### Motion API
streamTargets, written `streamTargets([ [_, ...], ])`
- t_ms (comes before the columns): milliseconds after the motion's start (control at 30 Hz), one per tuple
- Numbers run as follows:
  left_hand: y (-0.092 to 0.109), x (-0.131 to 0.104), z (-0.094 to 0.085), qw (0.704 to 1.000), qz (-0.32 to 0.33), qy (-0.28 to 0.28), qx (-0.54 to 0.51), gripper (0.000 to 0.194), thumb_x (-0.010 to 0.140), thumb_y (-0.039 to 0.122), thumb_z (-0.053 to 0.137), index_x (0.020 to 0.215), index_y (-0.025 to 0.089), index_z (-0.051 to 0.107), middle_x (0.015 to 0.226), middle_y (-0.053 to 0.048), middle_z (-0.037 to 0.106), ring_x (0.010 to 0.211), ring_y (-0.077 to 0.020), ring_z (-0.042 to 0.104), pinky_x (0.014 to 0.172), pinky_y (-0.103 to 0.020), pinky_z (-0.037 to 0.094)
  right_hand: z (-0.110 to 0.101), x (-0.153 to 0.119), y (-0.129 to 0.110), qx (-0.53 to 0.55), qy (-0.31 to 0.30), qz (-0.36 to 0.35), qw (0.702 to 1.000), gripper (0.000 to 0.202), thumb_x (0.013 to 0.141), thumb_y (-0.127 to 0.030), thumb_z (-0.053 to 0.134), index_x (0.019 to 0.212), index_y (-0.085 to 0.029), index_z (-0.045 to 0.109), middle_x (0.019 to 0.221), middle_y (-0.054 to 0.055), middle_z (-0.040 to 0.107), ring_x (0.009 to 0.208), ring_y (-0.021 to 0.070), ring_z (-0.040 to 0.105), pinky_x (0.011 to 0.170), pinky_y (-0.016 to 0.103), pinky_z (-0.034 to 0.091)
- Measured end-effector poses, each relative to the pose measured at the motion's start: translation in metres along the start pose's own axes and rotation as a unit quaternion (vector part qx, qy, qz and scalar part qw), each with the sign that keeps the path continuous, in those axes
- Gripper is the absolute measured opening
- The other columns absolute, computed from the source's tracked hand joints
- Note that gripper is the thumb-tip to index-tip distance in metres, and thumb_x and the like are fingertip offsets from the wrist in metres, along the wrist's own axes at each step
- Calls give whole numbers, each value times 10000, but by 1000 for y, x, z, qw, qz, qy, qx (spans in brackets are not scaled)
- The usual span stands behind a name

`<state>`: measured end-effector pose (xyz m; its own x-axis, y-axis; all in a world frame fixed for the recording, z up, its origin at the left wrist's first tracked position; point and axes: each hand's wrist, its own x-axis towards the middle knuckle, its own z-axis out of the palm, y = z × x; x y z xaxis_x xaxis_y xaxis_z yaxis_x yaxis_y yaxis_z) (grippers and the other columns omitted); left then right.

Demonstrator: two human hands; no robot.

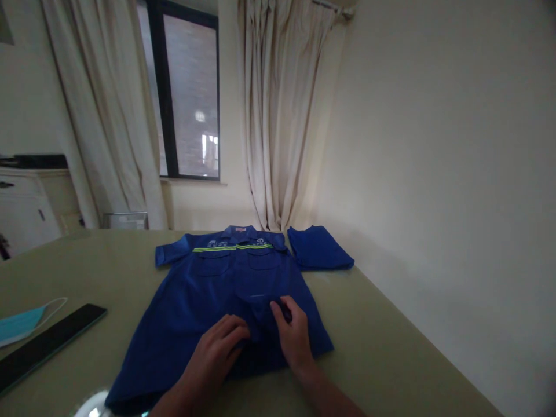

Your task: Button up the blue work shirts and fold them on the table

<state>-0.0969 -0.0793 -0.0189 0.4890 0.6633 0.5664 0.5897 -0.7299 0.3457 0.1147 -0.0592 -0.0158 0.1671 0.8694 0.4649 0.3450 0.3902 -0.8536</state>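
While the blue shirt (226,295) lies flat in the middle of the olive table (391,353), the left hand (217,347) rests on its lower front with fingers loosely bent, and the right hand (293,333) pinches a fold of the cloth. Beside the collar lies a folded blue cloth (319,248). At left are a mask (19,324) and a dark flat bar (47,341). Behind, cream curtains (278,116) frame a window (189,92).

Blue shirt (226,289) spread flat on table (391,347), collar far, yellow stripe across chest. Left hand (217,350) and right hand (295,336) rest on lower front, fingers (284,307) pinching fabric near placket. Folded blue cloth (319,248) just beside shirt's right shoulder. Mask (19,324) and dark phone (43,344) at left edge. Curtains (278,116), window (186,92) behind
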Motion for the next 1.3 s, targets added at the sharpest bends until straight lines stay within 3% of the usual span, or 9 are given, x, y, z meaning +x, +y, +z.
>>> streamTargets([
  [67,1,-1,-4,999,36,9,18,273,926,73,488,1025,269,650,1055,-39,708,942,-177,675,837,-280,560,-1,-3,-10,-13,-12,-43,999,261,950,-452,616,906,-209,702,821,39,691,761,194,639,713,279,499],
  [167,5,0,-8,996,74,5,52,222,989,138,468,1019,261,650,1009,-32,720,874,-171,677,795,-283,553,2,-11,-22,-23,-82,-72,994,150,920,-355,663,869,-220,704,809,25,698,746,176,640,717,266,489],
  [367,3,-1,-11,994,85,7,70,195,1038,244,469,1086,257,657,989,-37,722,864,-172,674,800,-295,540,5,-17,-27,4,-183,9,983,152,888,-343,670,838,-203,704,762,-4,670,710,158,603,658,241,449],
  [533,1,-2,-15,993,100,-16,57,240,1056,298,446,1147,261,666,1056,-47,719,932,-176,668,848,-306,529,2,-14,-18,12,-163,44,985,233,876,-422,673,858,-196,727,804,10,674,776,182,609,710,258,463],
  [733,1,0,-15,988,134,32,68,274,1070,255,403,1134,236,669,1041,-47,709,916,-165,660,828,-295,523,2,-11,-10,34,-174,90,980,324,809,-507,731,807,-184,751,764,14,660,759,189,594,711,273,473],
  [1000,2,1,-16,983,147,28,101,280,1063,240,402,1110,219,677,1035,-65,702,887,-183,667,782,-311,552,-1,-19,4,38,-159,122,979,425,714,-530,802,992,-209,791,1031,76,708,959,261,639,901,367,498],
  [1067,3,1,-16,985,136,30,102,299,1061,223,384,1109,219,679,1015,-67,699,881,-183,672,777,-307,564,-3,-17,2,62,-174,126,975,408,755,-569,760,938,-205,798,963,69,713,904,243,638,846,345,503],
  [1167,2,1,-16,989,120,20,89,290,1052,211,398,1111,223,682,1006,-66,700,877,-183,679,780,-302,580,-2,-11,-1,109,-207,136,963,443,848,-602,652,745,-188,774,709,31,653,713,184,588,691,293,476],
  [1300,1,0,-12,994,94,8,52,257,1025,177,459,1129,242,684,1035,-56,710,907,-176,688,809,-285,590,2,-8,-1,146,-228,160,949,349,768,-527,757,788,-179,779,677,7,642,635,147,553,610,259,436],
])
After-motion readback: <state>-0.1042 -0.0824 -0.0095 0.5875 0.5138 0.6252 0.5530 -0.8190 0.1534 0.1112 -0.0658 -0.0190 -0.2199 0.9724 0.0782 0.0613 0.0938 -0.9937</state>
